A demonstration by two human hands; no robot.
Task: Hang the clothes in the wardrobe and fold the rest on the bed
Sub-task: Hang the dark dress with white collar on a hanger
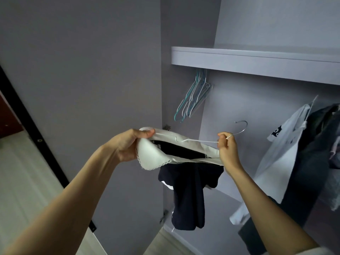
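A dark navy garment [187, 192] with a broad white collar [152, 159] hangs between my hands in front of the open wardrobe. My left hand [128, 146] grips the collar's left side. My right hand [227, 148] pinches the neck of a white wire hanger [200, 141], just below its metal hook, and also holds the collar's right edge. The hanger's left arm lies inside the collar opening; most of the hanger is hidden by the cloth.
Several empty blue and white hangers [193, 96] hang under the wardrobe shelf [257, 59]. A white printed shirt [283, 150] and dark clothes [316, 162] hang at the right. The open wardrobe door [82, 80] stands on the left, with pale floor [24, 181] beyond it.
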